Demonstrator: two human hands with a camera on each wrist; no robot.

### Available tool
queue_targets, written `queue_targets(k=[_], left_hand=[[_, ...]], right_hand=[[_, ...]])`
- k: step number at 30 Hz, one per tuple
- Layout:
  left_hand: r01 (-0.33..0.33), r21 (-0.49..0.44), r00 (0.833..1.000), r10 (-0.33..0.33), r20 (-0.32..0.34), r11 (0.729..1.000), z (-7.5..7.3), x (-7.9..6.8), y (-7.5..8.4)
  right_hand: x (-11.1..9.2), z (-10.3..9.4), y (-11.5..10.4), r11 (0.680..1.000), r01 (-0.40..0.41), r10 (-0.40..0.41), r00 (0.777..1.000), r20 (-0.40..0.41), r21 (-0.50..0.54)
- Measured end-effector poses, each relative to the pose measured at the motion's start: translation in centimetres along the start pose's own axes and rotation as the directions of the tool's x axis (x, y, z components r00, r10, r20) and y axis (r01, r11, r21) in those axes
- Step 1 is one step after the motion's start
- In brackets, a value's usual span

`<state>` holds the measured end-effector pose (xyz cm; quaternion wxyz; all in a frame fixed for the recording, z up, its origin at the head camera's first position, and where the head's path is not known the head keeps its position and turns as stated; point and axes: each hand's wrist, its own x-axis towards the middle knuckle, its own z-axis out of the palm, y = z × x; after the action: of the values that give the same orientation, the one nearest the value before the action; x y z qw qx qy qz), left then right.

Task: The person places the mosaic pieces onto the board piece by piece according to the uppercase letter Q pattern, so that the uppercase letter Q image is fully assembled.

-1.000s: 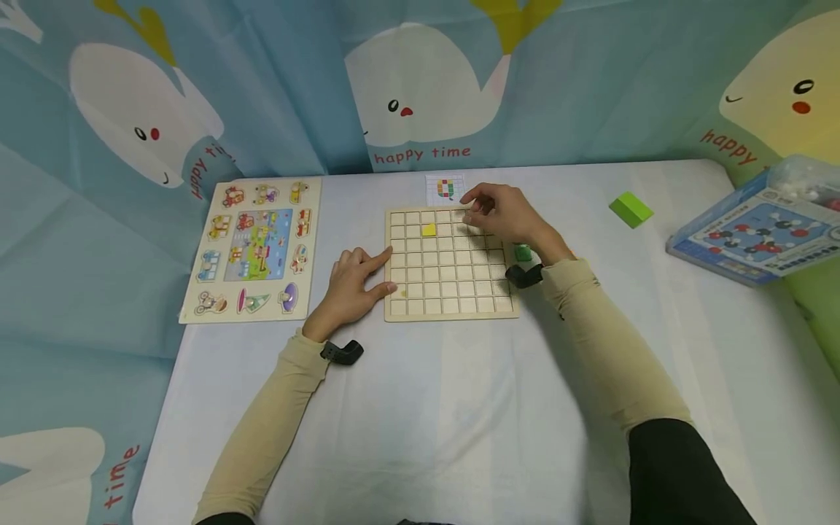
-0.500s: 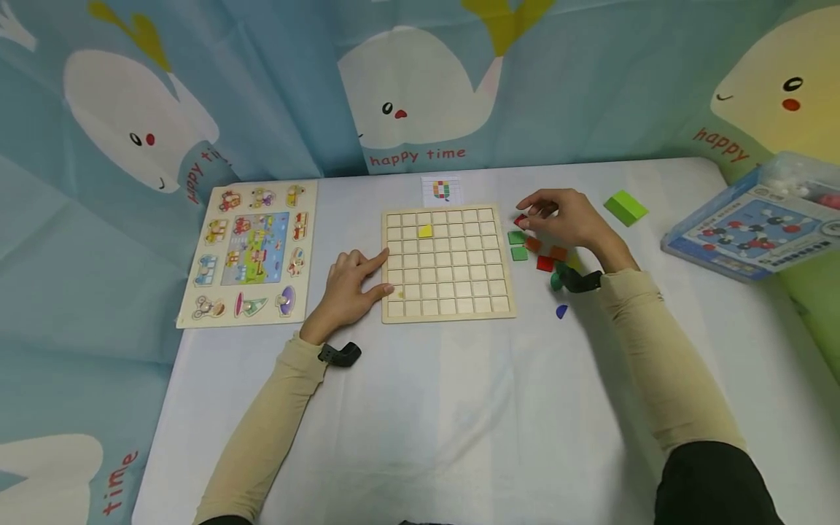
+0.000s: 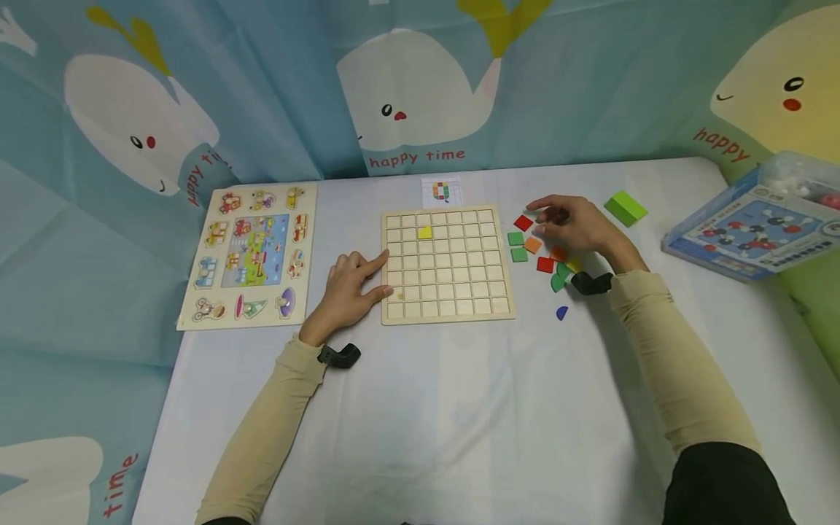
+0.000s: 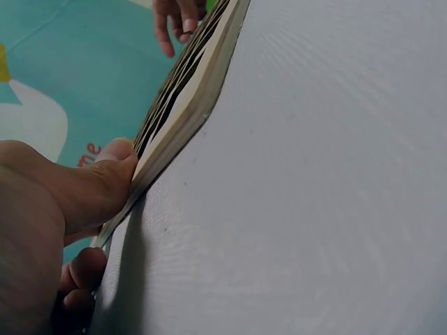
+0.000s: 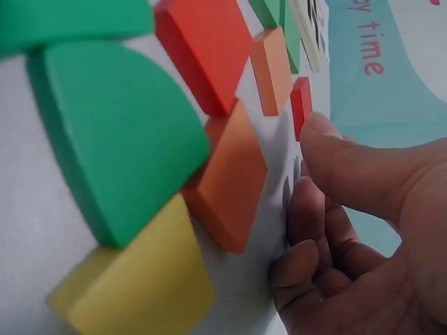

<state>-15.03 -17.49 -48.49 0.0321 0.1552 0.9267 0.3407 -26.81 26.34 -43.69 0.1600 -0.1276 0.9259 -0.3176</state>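
Note:
A wooden grid board [image 3: 449, 319] lies mid-table with one yellow square tile [image 3: 425, 232] in an upper cell. Against its left edge rests my left hand [image 3: 351, 292], index finger and thumb extended; in the left wrist view the thumb [image 4: 105, 174] presses at the board's rim. To the right of the board my right hand [image 3: 574, 222] hovers low, fingers loosely bent and holding nothing. Its fingertips are close beside a red tile [image 3: 523, 223], which the thumb tip overlaps in the right wrist view. Under and near this hand lie orange [image 3: 533, 246], red [image 3: 545, 265] and green [image 3: 519, 254] tiles.
Beyond the board sits a small pattern card [image 3: 441, 192]. A picture puzzle board [image 3: 246, 251] lies on the left. At the right are a green block [image 3: 626, 208] and a blue boxed set [image 3: 748, 226]. A blue half-round piece [image 3: 561, 313] lies nearer the front.
My right hand has moved from over the board's upper right to the loose tiles, then drawn slightly right, uncovering the red tile. The left hand stays at the board's edge.

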Motion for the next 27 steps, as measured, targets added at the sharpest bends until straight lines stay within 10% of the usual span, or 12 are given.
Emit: queue_targets(k=[27], left_hand=[[0.135, -0.186, 0.991, -0.135, 0.014, 0.973, -0.5, 0.5, 0.8]], right_hand=[[1.5, 0.5, -0.3, 1.0, -0.003, 0.003, 1.0, 0.015, 0.003]])
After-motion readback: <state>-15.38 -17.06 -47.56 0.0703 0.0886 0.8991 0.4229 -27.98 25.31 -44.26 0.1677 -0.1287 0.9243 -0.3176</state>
